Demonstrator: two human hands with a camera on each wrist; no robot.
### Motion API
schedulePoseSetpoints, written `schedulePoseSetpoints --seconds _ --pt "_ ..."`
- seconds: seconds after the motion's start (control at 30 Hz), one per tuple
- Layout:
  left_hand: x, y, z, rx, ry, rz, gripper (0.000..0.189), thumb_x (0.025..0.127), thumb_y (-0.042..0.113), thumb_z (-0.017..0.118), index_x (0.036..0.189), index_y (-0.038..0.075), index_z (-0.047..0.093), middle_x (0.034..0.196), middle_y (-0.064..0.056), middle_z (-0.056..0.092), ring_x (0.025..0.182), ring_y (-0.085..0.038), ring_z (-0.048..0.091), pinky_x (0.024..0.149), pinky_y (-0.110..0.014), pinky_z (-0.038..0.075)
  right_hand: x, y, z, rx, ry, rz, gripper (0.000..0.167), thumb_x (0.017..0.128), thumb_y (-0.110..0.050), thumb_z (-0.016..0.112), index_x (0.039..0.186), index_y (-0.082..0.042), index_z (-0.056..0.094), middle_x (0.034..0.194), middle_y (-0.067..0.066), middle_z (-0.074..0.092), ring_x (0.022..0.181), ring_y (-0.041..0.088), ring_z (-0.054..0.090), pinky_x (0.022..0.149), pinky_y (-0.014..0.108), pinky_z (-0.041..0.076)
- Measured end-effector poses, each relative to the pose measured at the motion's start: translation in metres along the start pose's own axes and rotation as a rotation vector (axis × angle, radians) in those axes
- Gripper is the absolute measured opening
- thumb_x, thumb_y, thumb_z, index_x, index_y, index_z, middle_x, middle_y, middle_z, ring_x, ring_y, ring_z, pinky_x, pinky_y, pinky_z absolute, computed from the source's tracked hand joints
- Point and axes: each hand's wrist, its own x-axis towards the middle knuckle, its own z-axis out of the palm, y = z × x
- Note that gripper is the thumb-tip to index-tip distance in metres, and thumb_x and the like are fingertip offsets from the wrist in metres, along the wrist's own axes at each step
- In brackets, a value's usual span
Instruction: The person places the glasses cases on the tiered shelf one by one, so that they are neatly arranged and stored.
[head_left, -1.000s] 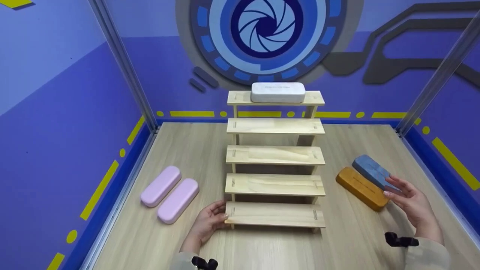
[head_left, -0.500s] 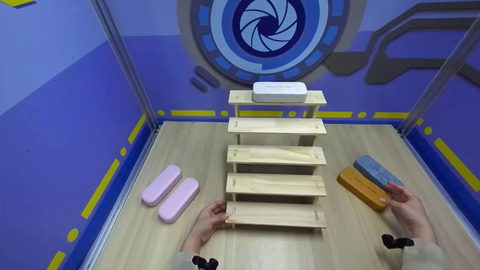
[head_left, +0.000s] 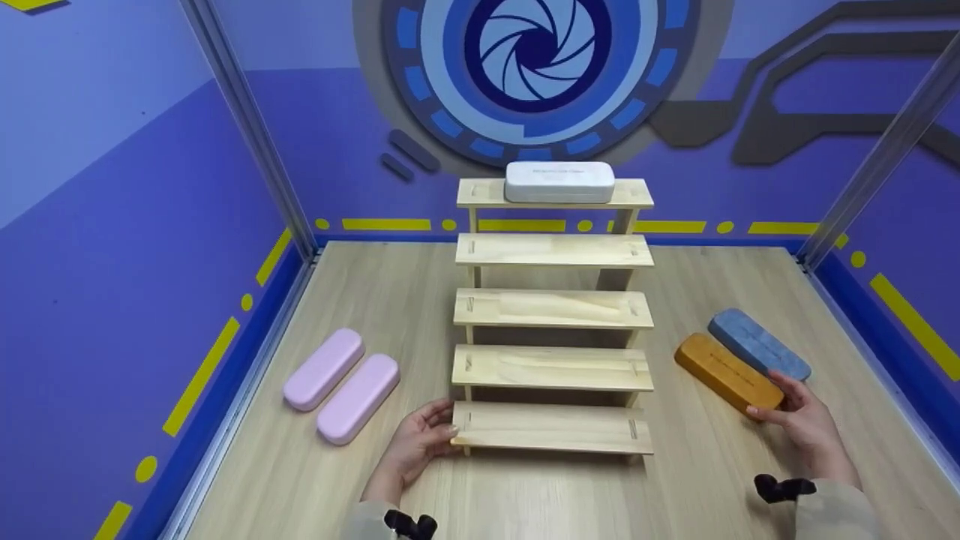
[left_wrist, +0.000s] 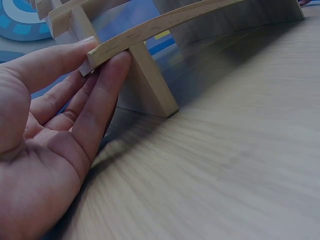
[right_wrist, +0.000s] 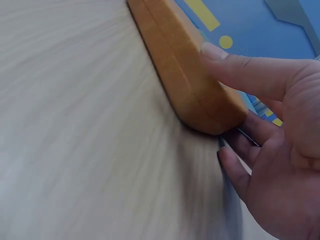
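Note:
My left hand [head_left: 411, 448] pinches the left end of the lowest step of a wooden tiered display stand [head_left: 551, 429], thumb above and fingers beneath, as the left wrist view shows. At the right, my right hand [head_left: 810, 429] grips the near end of an orange glasses case [head_left: 727, 373], thumb on one side and fingers round the other. The case lies flat on the table in the right wrist view, with some fingertips hidden behind it. Just beyond it lies a blue glasses case [head_left: 757, 343]. A white glasses case [head_left: 559, 182] rests on the stand's top step.
Two pink glasses cases [head_left: 324, 370] lie side by side on the table [head_left: 247, 495], left of the stand. Printed blue-purple panels [head_left: 150, 300] with metal corner posts enclose the back and both sides.
My right hand has moved left and toward me, away from the blue case, and its fingers have come round the orange case's near end. The left hand keeps its place on the stand.

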Motion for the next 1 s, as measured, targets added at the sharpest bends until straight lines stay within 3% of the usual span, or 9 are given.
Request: schedulePoseSetpoints --seconds 0.23,0.43,0.6,0.77,0.87,1.0 --pt "-0.001 0.001 0.002 -0.021 -0.004 0.006 0.068 0.093 -0.002 0.065 0.151 -0.014 0.031 0.124 -0.004 0.061 0.102 -0.014 0.065 0.083 -0.030 0.063 0.000 0.006 0.013 -0.107 0.070 -0.080 0.110 0.086 -0.015 0.084 0.165 -0.007 0.007 0.171 0.024 0.004 0.157 0.045 0.012 0.129 0.059 0.012" --pt "-0.001 0.002 0.003 -0.032 0.001 0.008 0.067 0.093 -0.004 0.064 0.151 -0.013 0.031 0.124 -0.003 0.062 0.102 -0.013 0.066 0.082 -0.029 0.063 0.000 0.012 0.023 -0.193 0.153 -0.141 0.103 0.087 -0.011 0.082 0.164 -0.003 0.014 0.168 0.031 0.015 0.152 0.047 0.023 0.128 0.059 0.019" --pt "-0.001 0.001 0.003 -0.026 0.001 0.008 0.069 0.093 -0.003 0.064 0.152 -0.014 0.030 0.126 -0.004 0.062 0.104 -0.014 0.067 0.084 -0.029 0.063 -0.002 0.011 0.025 -0.197 0.184 -0.129 0.100 0.087 -0.013 0.081 0.163 -0.004 0.018 0.166 0.030 0.022 0.148 0.043 0.030 0.127 0.049 0.027" --pt "0.000 0.001 0.002 -0.032 -0.001 0.012 0.070 0.092 -0.003 0.065 0.152 -0.014 0.030 0.125 -0.003 0.063 0.104 -0.014 0.067 0.083 -0.029 0.063 -0.004 0.007 0.026 -0.140 0.205 -0.089 0.100 0.087 -0.012 0.082 0.164 -0.007 0.019 0.167 0.026 0.024 0.149 0.039 0.032 0.127 0.047 0.029" --pt "0.000 0.000 0.001 -0.030 -0.003 0.018 0.069 0.092 -0.003 0.066 0.151 -0.014 0.031 0.124 -0.002 0.064 0.103 -0.014 0.067 0.082 -0.029 0.063 -0.005 0.004 0.028 -0.087 0.233 -0.068 0.099 0.087 -0.012 0.082 0.164 -0.010 0.020 0.167 0.023 0.027 0.146 0.035 0.035 0.121 0.030 0.038" --pt "0.000 0.000 0.000 -0.026 -0.009 0.024 0.069 0.092 -0.002 0.068 0.150 -0.014 0.032 0.123 -0.001 0.064 0.103 -0.014 0.068 0.082 -0.029 0.063 -0.008 -0.001 0.029 0.100 0.228 -0.039 0.102 0.084 -0.010 0.085 0.164 -0.020 0.023 0.171 0.013 0.019 0.151 0.026 0.031 0.095 0.005 0.046"
